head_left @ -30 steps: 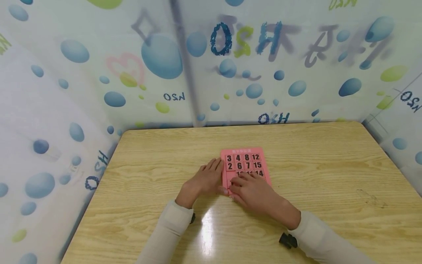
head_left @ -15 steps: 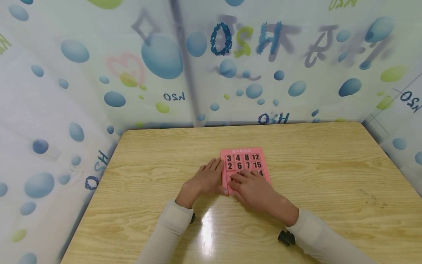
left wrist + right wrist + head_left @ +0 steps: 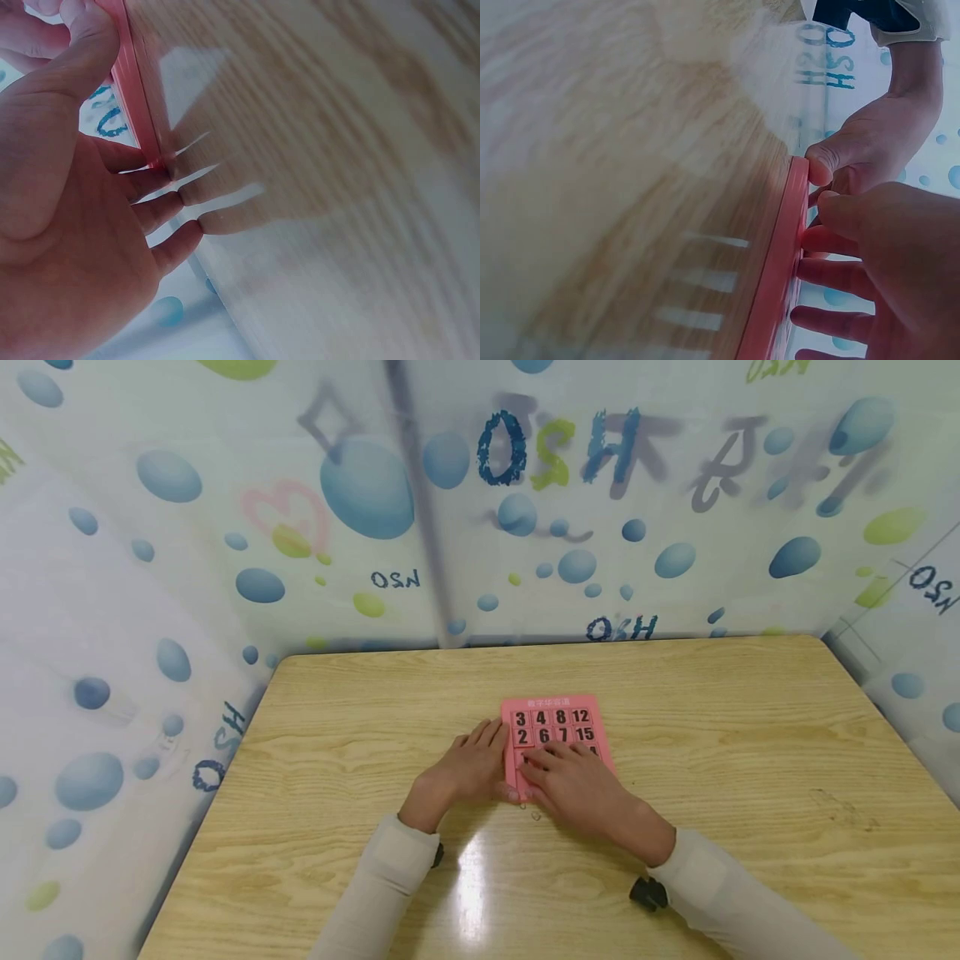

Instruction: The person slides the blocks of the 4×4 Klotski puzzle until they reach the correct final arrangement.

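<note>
A pink number sliding puzzle [image 3: 550,702] lies flat on the table in the head view, its black-numbered tiles in rows. My left hand [image 3: 468,767] rests along the puzzle's left edge, fingers extended and thumb at the near left corner. In the left wrist view, the fingertips [image 3: 191,229] touch the tabletop beside the pink frame [image 3: 139,90]. My right hand [image 3: 577,787] lies over the lower rows, fingertips on the tiles near the left column, hiding several numbers. The right wrist view shows its fingers [image 3: 832,321] nearly straight against the puzzle's face.
The wooden table [image 3: 735,735] extends around the puzzle on all sides. A patterned curtain wall [image 3: 480,543] with blue drops stands behind and at both sides. Black wrist devices [image 3: 648,894] sit under the sleeves.
My right hand has shifted slightly away from me and left. A left-column tile under its fingertips has slid up toward the 2 tile. The left hand stays in place.
</note>
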Motion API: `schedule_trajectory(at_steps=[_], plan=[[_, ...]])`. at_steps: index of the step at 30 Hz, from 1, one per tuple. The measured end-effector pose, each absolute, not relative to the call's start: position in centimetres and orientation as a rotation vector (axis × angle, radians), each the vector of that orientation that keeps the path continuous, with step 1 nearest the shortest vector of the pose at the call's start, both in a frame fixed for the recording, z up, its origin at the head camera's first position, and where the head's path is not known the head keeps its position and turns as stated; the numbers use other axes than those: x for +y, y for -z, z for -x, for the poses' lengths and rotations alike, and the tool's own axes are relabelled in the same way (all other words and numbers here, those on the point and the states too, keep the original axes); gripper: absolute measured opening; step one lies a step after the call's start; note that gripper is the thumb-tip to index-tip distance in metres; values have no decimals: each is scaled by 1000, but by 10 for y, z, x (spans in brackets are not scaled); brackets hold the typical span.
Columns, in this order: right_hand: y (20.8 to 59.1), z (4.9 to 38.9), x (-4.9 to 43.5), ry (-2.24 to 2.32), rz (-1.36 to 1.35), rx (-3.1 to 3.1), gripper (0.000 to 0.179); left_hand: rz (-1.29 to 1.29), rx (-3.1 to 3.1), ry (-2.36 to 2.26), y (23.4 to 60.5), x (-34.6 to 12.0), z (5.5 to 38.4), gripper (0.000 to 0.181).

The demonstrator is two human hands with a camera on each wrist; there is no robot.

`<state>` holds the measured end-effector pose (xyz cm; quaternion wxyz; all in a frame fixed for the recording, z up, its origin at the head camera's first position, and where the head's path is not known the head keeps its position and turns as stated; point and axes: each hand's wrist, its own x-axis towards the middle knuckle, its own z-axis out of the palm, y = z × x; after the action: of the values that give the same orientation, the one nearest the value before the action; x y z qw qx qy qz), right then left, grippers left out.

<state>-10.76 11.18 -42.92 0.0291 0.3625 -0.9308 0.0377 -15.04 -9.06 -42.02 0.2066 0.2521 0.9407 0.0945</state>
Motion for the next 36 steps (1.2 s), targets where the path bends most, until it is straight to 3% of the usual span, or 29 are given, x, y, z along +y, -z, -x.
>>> schedule_trajectory(at_steps=[16,28,36], plan=[[429,110,116,-163,-1175,-2913,48,-698,2612,-274,420,-92,149,111],[427,111,138,-262,-1279,-2824,31,-690,2615,-270,420,-91,150,110],[429,111,148,-161,-1338,-2796,31,-677,2605,-288,419,-90,150,112]])
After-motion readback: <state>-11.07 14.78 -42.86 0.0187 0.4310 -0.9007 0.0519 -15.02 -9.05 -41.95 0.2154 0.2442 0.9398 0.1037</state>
